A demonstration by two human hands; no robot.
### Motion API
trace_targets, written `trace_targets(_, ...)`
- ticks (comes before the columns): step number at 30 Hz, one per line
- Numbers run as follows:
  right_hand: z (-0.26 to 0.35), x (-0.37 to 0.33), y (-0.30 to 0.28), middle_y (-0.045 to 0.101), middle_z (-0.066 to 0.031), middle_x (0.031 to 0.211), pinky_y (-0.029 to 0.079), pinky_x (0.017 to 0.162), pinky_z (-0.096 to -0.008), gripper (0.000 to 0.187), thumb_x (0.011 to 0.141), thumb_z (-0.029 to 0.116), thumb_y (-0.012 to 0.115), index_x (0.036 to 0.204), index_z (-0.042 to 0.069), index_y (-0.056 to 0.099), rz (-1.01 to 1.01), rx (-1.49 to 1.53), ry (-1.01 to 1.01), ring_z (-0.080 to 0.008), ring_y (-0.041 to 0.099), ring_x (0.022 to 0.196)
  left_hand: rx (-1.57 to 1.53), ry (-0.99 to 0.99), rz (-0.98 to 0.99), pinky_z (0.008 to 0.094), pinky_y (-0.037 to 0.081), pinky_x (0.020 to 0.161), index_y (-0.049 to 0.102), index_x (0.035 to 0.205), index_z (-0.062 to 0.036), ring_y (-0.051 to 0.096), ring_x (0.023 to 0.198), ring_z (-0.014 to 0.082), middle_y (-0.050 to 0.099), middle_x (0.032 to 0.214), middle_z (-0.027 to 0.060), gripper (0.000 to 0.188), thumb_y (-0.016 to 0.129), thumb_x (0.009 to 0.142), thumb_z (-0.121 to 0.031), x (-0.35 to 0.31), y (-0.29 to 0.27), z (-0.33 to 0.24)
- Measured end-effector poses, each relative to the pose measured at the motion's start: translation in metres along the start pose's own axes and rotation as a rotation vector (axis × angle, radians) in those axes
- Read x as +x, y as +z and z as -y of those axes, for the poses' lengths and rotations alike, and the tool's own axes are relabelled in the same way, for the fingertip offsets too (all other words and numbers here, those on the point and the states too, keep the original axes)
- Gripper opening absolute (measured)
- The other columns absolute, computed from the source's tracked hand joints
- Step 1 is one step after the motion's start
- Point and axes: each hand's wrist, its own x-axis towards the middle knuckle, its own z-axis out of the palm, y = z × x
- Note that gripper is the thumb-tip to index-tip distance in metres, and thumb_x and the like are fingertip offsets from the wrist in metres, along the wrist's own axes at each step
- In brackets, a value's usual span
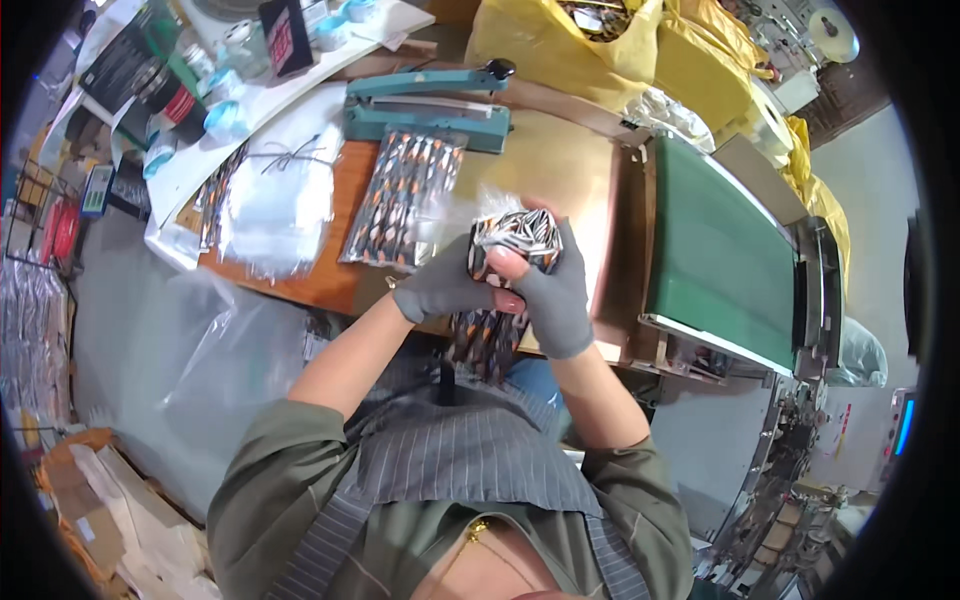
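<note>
Both of my hands wear grey fingerless gloves and meet above the near edge of the wooden table [560,170]. My left hand [450,285] grips the side of a bundle of striped foil sachets [520,235], thumb pressed across it. My right hand [555,295] wraps the same bundle from the right, and crinkled clear plastic film [470,205] sticks out behind it. More striped sachets [485,340] hang below my hands at the table edge. A flat row of the same sachets [405,195] lies on the table just left of my hands.
A teal heat sealer [430,105] sits at the back of the table. Clear plastic bags [275,205] lie at the left. A green conveyor belt [715,250] runs along the right. Yellow sacks [570,50] pile up behind. Cardboard [85,500] lies on the floor lower left.
</note>
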Motion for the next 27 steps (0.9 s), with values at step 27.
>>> trace_targets(27, -0.156, -0.16, -0.069, 0.054, -0.0126, 0.123, 0.047, 0.09, -0.0349, 0.061, 0.093, 0.052, 0.037, 0.129, 0.003, 0.043, -0.02, 0.446, 0.685, -0.0216, 0.057, 0.102, 0.739, 0.364, -0.117, 0.0364, 0.039, 0.047, 0.048, 0.061, -0.0084, 0.052, 0.051, 0.0287, 0.048, 0.056, 0.0098, 0.036, 0.071, 0.076, -0.032, -0.148, 0.068, 0.041)
